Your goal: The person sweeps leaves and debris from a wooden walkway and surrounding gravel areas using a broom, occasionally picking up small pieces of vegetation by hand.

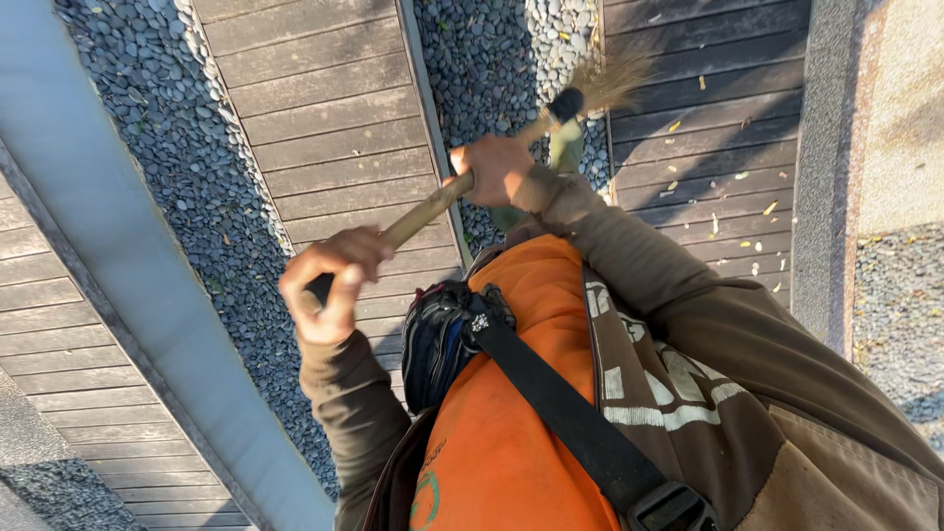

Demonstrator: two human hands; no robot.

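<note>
Left hand (pixel 329 285), lower left of centre: closed in a fist around the near end of the broom handle (pixel 428 208). Right hand (pixel 497 169), just above centre: also clenched on the handle, farther along toward the head. Both hands are therefore occupied by 1 tool, with a bare stretch of pale shaft between them.

From the right hand the handle is seen to run up and right to a dark binding, beyond which the straw bristles (pixel 612 84) fan out in the upper right of centre (blurred, so contact with the ground cannot be told). The bristle end lies over the edge where the pebble strip (pixel 492 69) meets the dark wooden decking (pixel 723 118).

Progress, judged from the lie of things: yellow leaves (pixel 770 207) are scattered on the decking at right, several near the bristles and more toward the lower right, so that area is judged not yet cleared. The lighter boardwalk (pixel 315 128) at upper centre shows almost no litter. A few leaves are noted among the pebbles. Work is estimated as partway, with the right side remaining.

An orange vest (pixel 521 413) and black strap (pixel 560 403) fill the lower frame.
</note>
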